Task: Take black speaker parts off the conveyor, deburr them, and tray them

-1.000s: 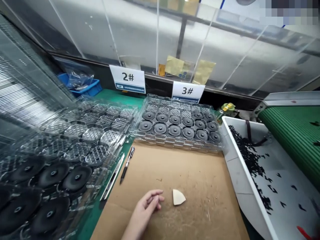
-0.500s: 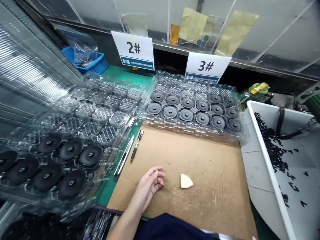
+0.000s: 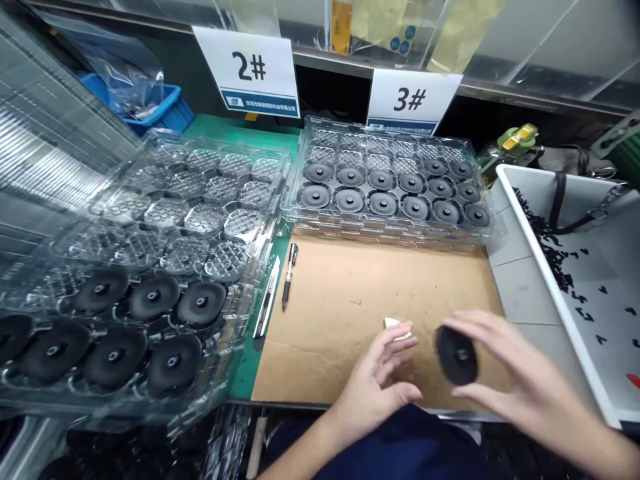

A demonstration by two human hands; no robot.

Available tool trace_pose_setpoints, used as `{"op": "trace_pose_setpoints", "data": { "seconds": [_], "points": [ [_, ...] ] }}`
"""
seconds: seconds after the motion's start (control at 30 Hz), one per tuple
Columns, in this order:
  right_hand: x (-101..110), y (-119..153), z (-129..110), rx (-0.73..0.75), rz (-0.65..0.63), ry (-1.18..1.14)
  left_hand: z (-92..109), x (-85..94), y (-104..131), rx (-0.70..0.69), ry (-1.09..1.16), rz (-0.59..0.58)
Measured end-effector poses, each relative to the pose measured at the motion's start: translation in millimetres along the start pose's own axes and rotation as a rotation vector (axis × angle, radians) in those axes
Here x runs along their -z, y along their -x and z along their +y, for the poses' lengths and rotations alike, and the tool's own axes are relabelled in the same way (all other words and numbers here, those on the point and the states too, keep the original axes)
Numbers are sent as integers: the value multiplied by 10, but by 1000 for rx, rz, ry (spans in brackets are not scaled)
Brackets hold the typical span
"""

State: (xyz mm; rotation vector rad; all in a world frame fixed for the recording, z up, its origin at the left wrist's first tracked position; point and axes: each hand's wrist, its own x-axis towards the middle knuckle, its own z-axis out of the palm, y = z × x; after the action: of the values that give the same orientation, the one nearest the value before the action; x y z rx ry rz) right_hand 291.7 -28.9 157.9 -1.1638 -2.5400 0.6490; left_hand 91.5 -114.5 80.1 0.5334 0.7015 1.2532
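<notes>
Between the thumb and fingers of my right hand (image 3: 510, 367) is a round black disc-shaped part (image 3: 457, 355), tilted on edge above the cardboard sheet (image 3: 340, 293). My left hand (image 3: 375, 380) holds nothing; its thumb and fingers are apart, a short way left of the disc. A small white wedge-shaped piece (image 3: 393, 323) lies on the cardboard, partly hidden behind my left fingertips. Similar black discs sit in the clear plastic tray (image 3: 287, 212) at the back and in the clear tray (image 3: 235, 303) on the left.
A pen (image 3: 289, 277) and a white craft knife (image 3: 267, 297) lie left of the cardboard. On the right stands a white bin (image 3: 565, 327) with small black pieces. A blue basket (image 3: 173, 110) is at the back left, below the shelf signs (image 3: 250, 73).
My right hand has come into view holding a black disc. My left hand has moved right and opened, now partly covering the white wedge. The camera view has shifted.
</notes>
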Motion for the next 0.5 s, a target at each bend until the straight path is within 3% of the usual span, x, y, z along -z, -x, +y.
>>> {"op": "trace_pose_setpoints", "data": {
  "seconds": [0.07, 0.2, 0.33, 0.5],
  "points": [
    [-329, 5, -129, 34, -52, -95, 1, -22, 67, 4, 51, -45],
    [-791, -2, -388, -44, -58, -287, 22, 126, 223, 5, 86, 80],
    [-916, -70, -516, -49, -114, -399, 3, 264, 347, -32, 66, 204],
    [-996, -91, -542, -49, -150, -407, -91, 229, 396, -9, 131, 356]
  ]
}}
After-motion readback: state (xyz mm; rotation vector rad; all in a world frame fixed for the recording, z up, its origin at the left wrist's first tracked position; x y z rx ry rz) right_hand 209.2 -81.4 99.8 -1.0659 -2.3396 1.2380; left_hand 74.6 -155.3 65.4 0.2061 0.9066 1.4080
